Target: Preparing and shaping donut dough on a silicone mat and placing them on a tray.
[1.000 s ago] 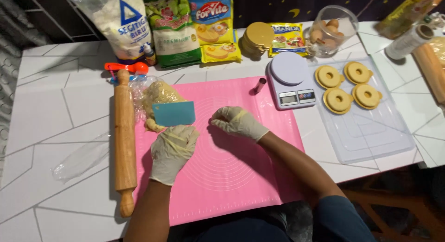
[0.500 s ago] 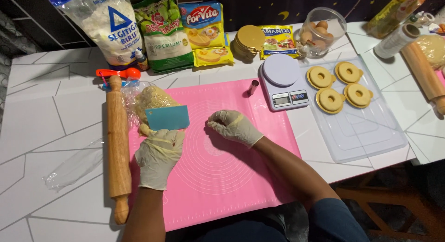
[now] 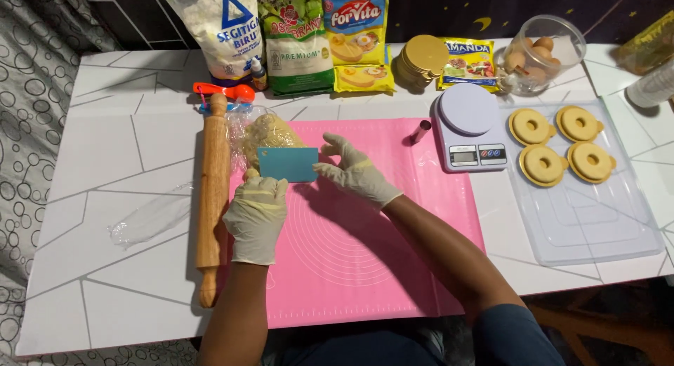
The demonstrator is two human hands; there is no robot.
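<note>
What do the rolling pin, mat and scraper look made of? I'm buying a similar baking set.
Rolling pin: wood, going by its tan, grained, matte surface. Mat: probably silicone; it is pink, lies thin and flat, and has printed circle guides. Scraper: likely plastic, a thin, smooth, blue card with rounded corners, pinched by the gloved left hand.

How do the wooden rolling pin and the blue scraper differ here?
The rolling pin is long, round, wooden and lies untouched along the pink mat's left edge. The blue scraper is flat, rectangular and held by the left hand against the dough. Both sit left of the right hand.
</note>
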